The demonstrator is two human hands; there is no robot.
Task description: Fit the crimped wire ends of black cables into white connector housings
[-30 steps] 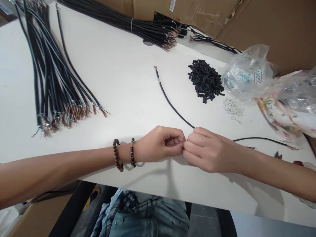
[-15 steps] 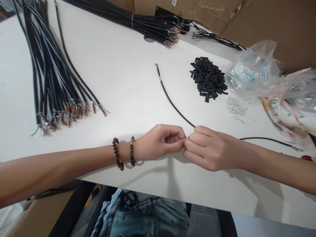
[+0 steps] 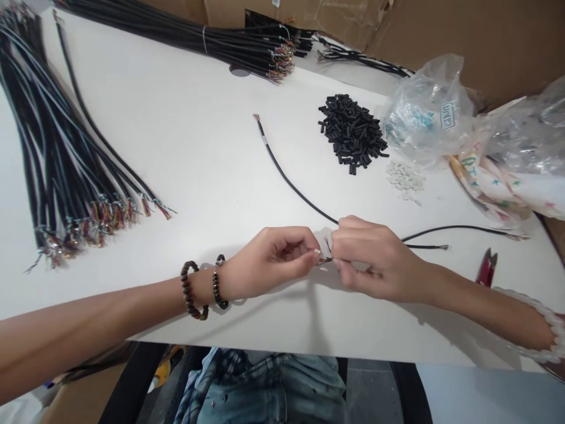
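My left hand (image 3: 276,259) is closed in a pinch, with a small white piece (image 3: 316,252) at its fingertips. Thin coloured wires (image 3: 324,259) bridge the short gap to my right hand (image 3: 375,256). That hand is closed on a black cable, whose stripped end points toward my left hand; a few dark strands (image 3: 327,242) stick up between the two. One black cable length (image 3: 295,187) curves away behind my right fingers to a bare-wire end. Further cable ends (image 3: 459,227) come out on the right. My fingers hide how these lengths join.
Black cable bundles lie at the left (image 3: 57,153) and back (image 3: 198,38). Short black sleeves (image 3: 352,131) are heaped beyond my right hand, near small white pieces (image 3: 404,181) and plastic bags (image 3: 430,109). A red-handled tool (image 3: 487,268) rests by my right forearm.
My right fingers have shifted slightly off the left ones, baring the wires and the white piece. The view has swung right, bringing the red-handled tool and another cable end into sight.
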